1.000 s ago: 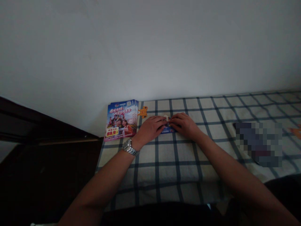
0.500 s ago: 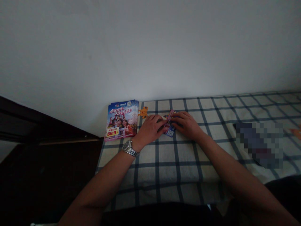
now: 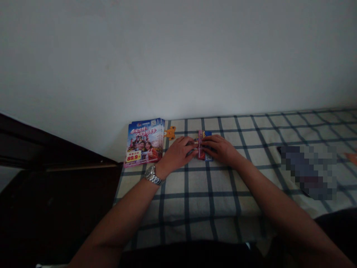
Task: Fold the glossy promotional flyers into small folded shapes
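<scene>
A small folded leaflet [image 3: 202, 134], pink and blue, lies on the checked bedsheet [image 3: 212, 186] between my two hands. My left hand [image 3: 178, 152], with a metal watch on its wrist, pinches the leaflet's left edge with closed fingers. My right hand [image 3: 219, 148] rests on its right side, fingers pressed together on the paper. Most of the leaflet is hidden under my fingers.
A stack of colourful flyers [image 3: 144, 142] lies at the sheet's far left corner by the white wall. A small orange figure [image 3: 170, 132] sits beside it. A dark blurred object [image 3: 306, 170] lies to the right. Dark wooden furniture [image 3: 55, 178] borders the left.
The folded leaflet has turned between my hands from lying flat and crosswise to standing lengthwise, with its pink side showing. Both hands stayed in nearly the same place.
</scene>
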A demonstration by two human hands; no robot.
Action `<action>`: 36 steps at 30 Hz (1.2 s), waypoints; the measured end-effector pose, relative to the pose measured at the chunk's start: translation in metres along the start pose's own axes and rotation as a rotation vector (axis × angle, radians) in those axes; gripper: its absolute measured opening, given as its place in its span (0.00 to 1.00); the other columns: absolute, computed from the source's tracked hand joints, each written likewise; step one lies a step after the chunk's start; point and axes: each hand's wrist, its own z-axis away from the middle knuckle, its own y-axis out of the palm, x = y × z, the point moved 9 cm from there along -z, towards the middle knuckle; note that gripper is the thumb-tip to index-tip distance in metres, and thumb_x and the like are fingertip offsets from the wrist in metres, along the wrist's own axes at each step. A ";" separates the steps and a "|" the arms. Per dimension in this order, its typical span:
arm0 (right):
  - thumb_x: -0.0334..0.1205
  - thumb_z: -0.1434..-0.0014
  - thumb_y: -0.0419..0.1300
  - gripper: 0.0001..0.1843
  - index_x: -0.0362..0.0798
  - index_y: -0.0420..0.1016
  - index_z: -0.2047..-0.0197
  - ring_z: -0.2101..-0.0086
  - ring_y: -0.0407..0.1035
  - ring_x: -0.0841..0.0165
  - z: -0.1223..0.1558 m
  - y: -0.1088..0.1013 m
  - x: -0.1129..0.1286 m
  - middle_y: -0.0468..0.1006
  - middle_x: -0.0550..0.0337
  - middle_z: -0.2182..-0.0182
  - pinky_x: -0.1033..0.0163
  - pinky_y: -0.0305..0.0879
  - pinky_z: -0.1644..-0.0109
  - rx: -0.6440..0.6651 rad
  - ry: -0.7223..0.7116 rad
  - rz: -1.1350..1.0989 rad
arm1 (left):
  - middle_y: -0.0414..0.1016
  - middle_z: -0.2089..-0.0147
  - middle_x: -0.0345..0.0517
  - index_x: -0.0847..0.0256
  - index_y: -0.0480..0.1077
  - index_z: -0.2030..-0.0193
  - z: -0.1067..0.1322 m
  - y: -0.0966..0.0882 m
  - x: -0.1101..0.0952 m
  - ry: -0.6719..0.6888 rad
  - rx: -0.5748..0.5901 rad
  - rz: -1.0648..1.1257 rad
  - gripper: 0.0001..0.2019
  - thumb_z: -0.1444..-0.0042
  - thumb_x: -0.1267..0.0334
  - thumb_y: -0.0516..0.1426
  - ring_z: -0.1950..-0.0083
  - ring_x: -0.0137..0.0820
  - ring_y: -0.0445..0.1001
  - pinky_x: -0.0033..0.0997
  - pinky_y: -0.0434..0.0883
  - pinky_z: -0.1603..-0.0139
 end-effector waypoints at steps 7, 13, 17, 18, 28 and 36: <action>0.42 0.30 0.61 0.15 0.53 0.81 0.42 0.46 0.74 0.53 0.000 -0.001 0.002 0.80 0.48 0.43 0.43 0.72 0.41 0.020 0.003 0.015 | 0.75 0.41 0.49 0.58 0.76 0.43 0.000 0.003 0.003 -0.007 -0.004 0.065 0.14 0.27 0.58 0.54 0.42 0.37 0.74 0.44 0.74 0.37; 0.43 0.30 0.60 0.16 0.53 0.81 0.42 0.45 0.74 0.54 0.001 0.001 0.001 0.79 0.49 0.43 0.43 0.71 0.39 0.032 -0.006 0.029 | 0.76 0.42 0.49 0.59 0.77 0.45 0.000 0.003 0.000 0.010 -0.004 0.060 0.13 0.27 0.58 0.54 0.42 0.37 0.75 0.43 0.75 0.38; 0.43 0.30 0.61 0.16 0.53 0.81 0.42 0.46 0.74 0.53 0.002 0.003 -0.001 0.79 0.49 0.43 0.43 0.72 0.40 0.040 -0.014 0.026 | 0.76 0.42 0.49 0.60 0.77 0.45 0.000 0.004 0.000 0.010 -0.001 0.060 0.13 0.27 0.59 0.54 0.42 0.37 0.75 0.44 0.75 0.38; 0.44 0.30 0.61 0.16 0.52 0.81 0.42 0.46 0.74 0.53 0.002 0.003 -0.001 0.79 0.48 0.43 0.43 0.72 0.40 0.040 -0.016 0.028 | 0.76 0.42 0.49 0.60 0.77 0.45 0.000 0.004 0.000 0.008 -0.003 0.063 0.12 0.27 0.60 0.54 0.42 0.37 0.74 0.44 0.75 0.38; 0.42 0.29 0.61 0.16 0.51 0.81 0.43 0.46 0.74 0.54 0.002 0.001 0.001 0.80 0.48 0.44 0.44 0.72 0.40 0.033 -0.034 0.032 | 0.75 0.41 0.49 0.59 0.75 0.44 0.001 0.005 0.001 0.006 -0.008 0.094 0.12 0.29 0.66 0.54 0.40 0.37 0.73 0.45 0.75 0.36; 0.43 0.29 0.60 0.16 0.50 0.81 0.43 0.46 0.74 0.54 0.002 0.003 0.001 0.79 0.48 0.43 0.45 0.72 0.40 0.051 -0.034 0.057 | 0.75 0.42 0.50 0.59 0.73 0.41 0.001 0.005 -0.001 0.018 -0.005 0.061 0.14 0.31 0.67 0.55 0.40 0.38 0.73 0.45 0.74 0.36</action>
